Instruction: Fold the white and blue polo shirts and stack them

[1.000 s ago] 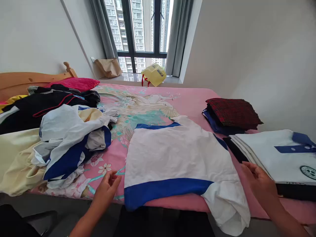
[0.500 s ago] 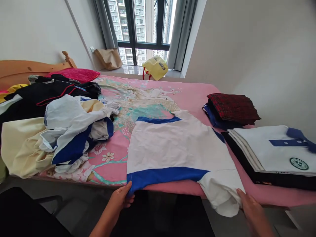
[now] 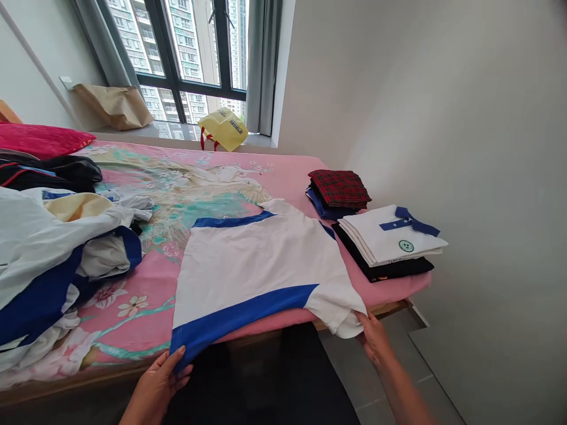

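Note:
A white shirt (image 3: 248, 260) with blue side bands lies spread face down or up, I cannot tell which, near the front edge of the bed. My left hand (image 3: 162, 378) pinches its lower left corner, at the end of the blue band, thumb on top. At the other end, my right hand (image 3: 374, 339) grips the cuff of the near sleeve, which hangs a little over the bed's edge. The fingers under the cloth are partly hidden on both hands.
Folded white polo shirts (image 3: 367, 236) rest on black cloth at the right, with a red plaid garment (image 3: 340, 188) stacked behind. A heap of white and blue clothes (image 3: 57, 254) lies left. A yellow bag (image 3: 225, 128) and brown paper bag (image 3: 116, 106) stand by the window.
The view has turned to the right, so everything sits further left in the picture. Both hands keep their hold on the shirt, which lies almost as before.

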